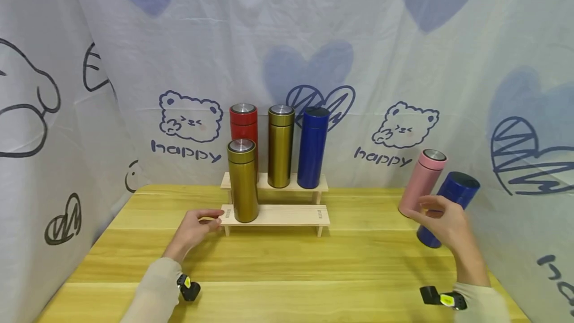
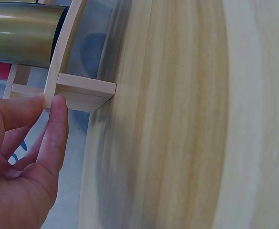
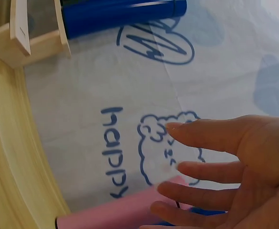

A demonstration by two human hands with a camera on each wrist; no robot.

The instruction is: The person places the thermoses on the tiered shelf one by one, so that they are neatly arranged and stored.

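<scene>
My left hand point(image 1: 193, 231) pinches the left end of the lower step of a two-tier wooden display rack point(image 1: 287, 217); thumb and index finger meet at the board's edge in the left wrist view. A gold thermos point(image 1: 244, 188) stands upright on that step, beside these fingers. On the right, my right hand point(image 1: 448, 223) is held with loosely bent, spread fingers and nothing in its grasp. It overlaps a blue thermos point(image 1: 459, 188) and the base of a pink thermos point(image 1: 423, 178) in the head view. Both stand on the table, the blue one partly hidden.
The rack's upper step holds a red thermos point(image 1: 243, 118), partly hidden by the front gold one, a second gold thermos point(image 1: 280, 151) and another blue thermos point(image 1: 313, 151). Printed cloth point(image 1: 358, 69) hangs behind and at both sides of the wooden table point(image 1: 287, 263).
</scene>
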